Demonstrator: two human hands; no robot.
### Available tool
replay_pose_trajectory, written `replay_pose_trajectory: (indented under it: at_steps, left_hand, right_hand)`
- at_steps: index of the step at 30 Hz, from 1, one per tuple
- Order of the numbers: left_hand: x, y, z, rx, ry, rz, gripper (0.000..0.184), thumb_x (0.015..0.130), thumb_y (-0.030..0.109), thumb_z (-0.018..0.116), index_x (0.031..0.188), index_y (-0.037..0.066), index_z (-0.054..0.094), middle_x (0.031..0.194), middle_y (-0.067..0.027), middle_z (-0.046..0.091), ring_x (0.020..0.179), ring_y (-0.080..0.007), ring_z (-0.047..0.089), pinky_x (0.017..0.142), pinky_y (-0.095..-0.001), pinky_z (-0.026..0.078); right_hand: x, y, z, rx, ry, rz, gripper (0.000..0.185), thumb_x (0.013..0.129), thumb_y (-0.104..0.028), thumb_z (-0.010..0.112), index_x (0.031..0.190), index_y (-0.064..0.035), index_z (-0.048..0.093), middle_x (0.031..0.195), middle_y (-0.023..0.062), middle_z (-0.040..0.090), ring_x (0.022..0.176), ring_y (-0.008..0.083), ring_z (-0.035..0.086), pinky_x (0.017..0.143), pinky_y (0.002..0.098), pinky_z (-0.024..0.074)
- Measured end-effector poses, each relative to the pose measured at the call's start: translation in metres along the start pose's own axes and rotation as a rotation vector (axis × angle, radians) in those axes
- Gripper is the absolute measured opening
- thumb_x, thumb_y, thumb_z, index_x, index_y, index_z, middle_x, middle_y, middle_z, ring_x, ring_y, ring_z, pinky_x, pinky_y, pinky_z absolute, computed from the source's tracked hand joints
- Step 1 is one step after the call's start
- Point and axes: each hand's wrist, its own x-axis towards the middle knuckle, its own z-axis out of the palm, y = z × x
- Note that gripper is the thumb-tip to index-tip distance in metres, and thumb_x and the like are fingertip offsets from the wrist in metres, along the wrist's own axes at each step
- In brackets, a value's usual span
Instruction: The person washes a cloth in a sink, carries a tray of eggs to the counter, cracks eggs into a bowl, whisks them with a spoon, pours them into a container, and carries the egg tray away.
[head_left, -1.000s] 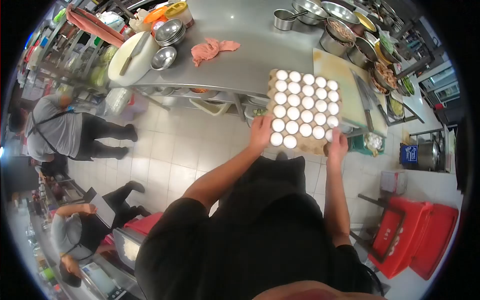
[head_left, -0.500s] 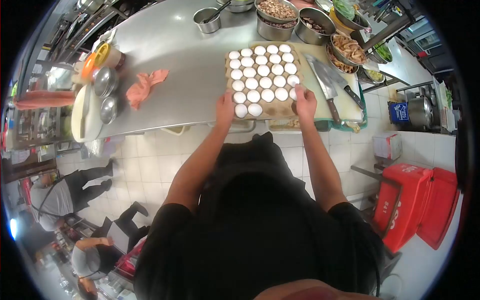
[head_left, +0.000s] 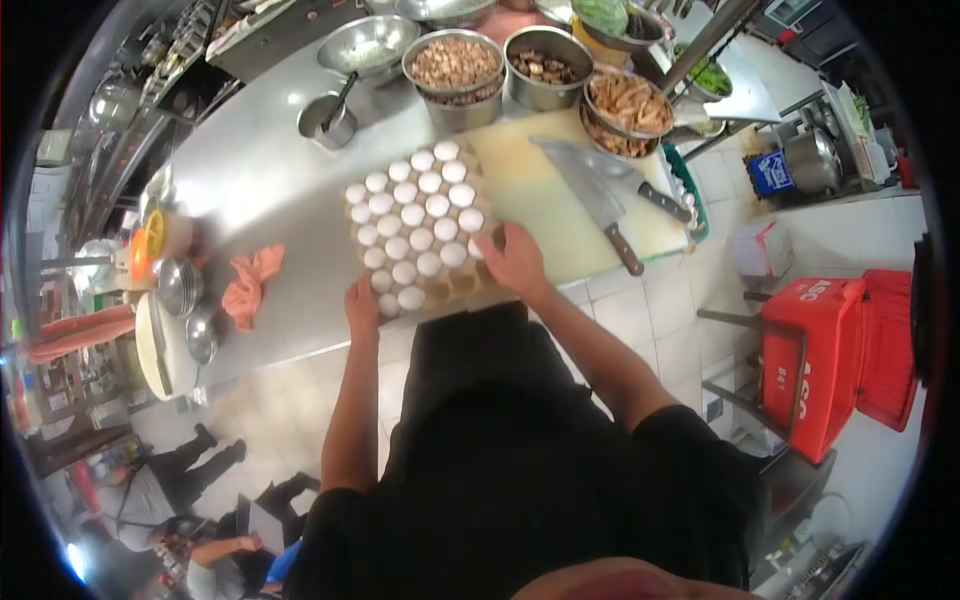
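A cardboard tray of white eggs is at the front of the steel counter, turned slightly, its right side beside or over the pale cutting board. My left hand grips its near left corner. At the near right side my right hand is closed on the tray, its fingers by the last eggs. A few cups along the near edge hold no egg. Whether the tray's underside touches the counter cannot be seen. Two knives, a cleaver and another knife, lie on the board.
Metal bowls of chopped food and sliced food line the board's back. A small pot, pink cloth and stacked bowls share the steel counter. Two people are lower left; a red box stands right.
The egg tray, held in both hands, has moved left relative to the cutting board and onto the steel counter area. The view has turned, bringing the bowls and knives nearer the centre.
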Motion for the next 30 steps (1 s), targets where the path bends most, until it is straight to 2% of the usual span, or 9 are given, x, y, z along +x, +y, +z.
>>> replay_pose_trajectory:
  at_steps: [8, 11, 13, 14, 17, 19, 27, 28, 30]
  left_hand:
    - [-0.116, -0.055, -0.251, 0.228, -0.006, 0.236, 0.034, 0.093, 0.031, 0.056, 0.097, -0.001, 0.068, 0.089, -0.0211, 0.067, 0.085, -0.0361, 0.063, 0.079, -0.0416, 0.049]
    - [-0.084, -0.107, -0.329, 0.245, 0.204, 0.379, 0.032, 0.092, 0.028, 0.056, 0.097, -0.001, 0.068, 0.084, -0.0173, 0.067, 0.078, -0.0316, 0.064, 0.074, -0.0403, 0.05]
    - [-0.054, -0.115, -0.399, 0.046, 0.204, 0.071, 0.023, 0.091, 0.02, 0.058, 0.095, 0.0, 0.068, 0.083, -0.0096, 0.068, 0.077, -0.0154, 0.06, 0.069, -0.0333, 0.049]
    - [-0.061, -0.065, -0.428, -0.233, 0.425, 0.486, 0.016, 0.09, 0.014, 0.058, 0.094, 0.001, 0.068, 0.083, -0.0039, 0.067, 0.072, -0.0126, 0.056, 0.063, -0.0303, 0.046]
    - [0.02, -0.145, -0.526, -0.287, 0.638, 0.193, 0.02, 0.09, 0.018, 0.062, 0.089, -0.001, 0.065, 0.071, -0.001, 0.059, 0.059, -0.01, 0.051, 0.052, -0.0284, 0.043]
    - [0.029, -0.111, -0.58, -0.571, 0.835, 0.094, 0.02, 0.087, 0.02, 0.066, 0.084, 0.0, 0.064, 0.069, -0.0024, 0.059, 0.056, -0.0101, 0.05, 0.05, -0.0279, 0.041]
    - [0.113, -0.251, -0.739, -0.327, 1.152, -0.169, 0.043, 0.075, 0.022, 0.076, 0.104, -0.005, 0.059, 0.092, -0.0182, 0.067, 0.073, -0.0291, 0.065, 0.069, -0.0376, 0.053]
    - [0.061, -0.17, -0.724, -0.296, 1.213, -0.22, 0.046, 0.071, 0.018, 0.075, 0.106, -0.007, 0.058, 0.099, -0.0235, 0.065, 0.084, -0.0358, 0.066, 0.079, -0.0413, 0.053]
    - [0.081, -0.197, -0.732, -0.121, 1.263, -0.213, 0.046, 0.069, 0.016, 0.074, 0.105, -0.007, 0.058, 0.099, -0.0241, 0.066, 0.088, -0.0374, 0.066, 0.082, -0.0431, 0.052]
  right_hand:
    - [-0.185, -0.16, 0.024, -0.084, 0.044, -0.308, 0.042, 0.085, -0.031, 0.066, 0.113, -0.0002, 0.06, 0.109, 0.0234, 0.059, 0.101, 0.0421, 0.057, 0.087, 0.0478, 0.0474]
    - [-0.222, -0.206, 0.012, -0.073, -0.056, -0.477, 0.045, 0.082, -0.021, 0.069, 0.121, -0.0016, 0.057, 0.114, 0.0222, 0.057, 0.105, 0.041, 0.056, 0.09, 0.0467, 0.047]
    - [-0.24, -0.235, 0.022, -0.066, -0.217, -0.538, 0.05, 0.078, -0.014, 0.071, 0.123, -0.0029, 0.056, 0.116, 0.021, 0.057, 0.109, 0.0399, 0.054, 0.095, 0.0451, 0.046]
    - [-0.247, -0.244, 0.029, -0.172, -0.227, -0.566, 0.049, 0.077, -0.012, 0.07, 0.124, -0.0033, 0.056, 0.119, 0.0206, 0.056, 0.112, 0.0396, 0.053, 0.097, 0.0447, 0.045]
    - [-0.245, -0.26, 0.044, -0.282, -0.277, -0.518, 0.048, 0.073, 0.004, 0.058, 0.121, -0.0021, 0.059, 0.124, 0.0217, 0.053, 0.117, 0.0394, 0.051, 0.101, 0.0448, 0.0417]
    - [-0.246, -0.263, 0.057, -0.272, -0.294, -0.45, 0.051, 0.074, 0.006, 0.057, 0.124, -0.0025, 0.057, 0.125, 0.0223, 0.052, 0.118, 0.0393, 0.051, 0.101, 0.0438, 0.0424]
    - [-0.288, -0.289, 0.067, -0.371, -0.249, -0.391, 0.037, 0.073, 0.005, 0.061, 0.108, -0.0031, 0.052, 0.112, 0.018, 0.054, 0.104, 0.0383, 0.056, 0.087, 0.0444, 0.0497]
    - [-0.283, -0.277, 0.066, -0.439, -0.187, -0.573, 0.042, 0.073, 0.004, 0.062, 0.113, -0.0031, 0.053, 0.111, 0.0179, 0.055, 0.102, 0.0377, 0.056, 0.085, 0.0438, 0.0497]
    - [-0.286, -0.283, 0.064, -0.411, -0.173, -0.524, 0.046, 0.072, 0.004, 0.062, 0.117, -0.0029, 0.054, 0.11, 0.018, 0.056, 0.101, 0.0371, 0.057, 0.085, 0.0429, 0.0495]
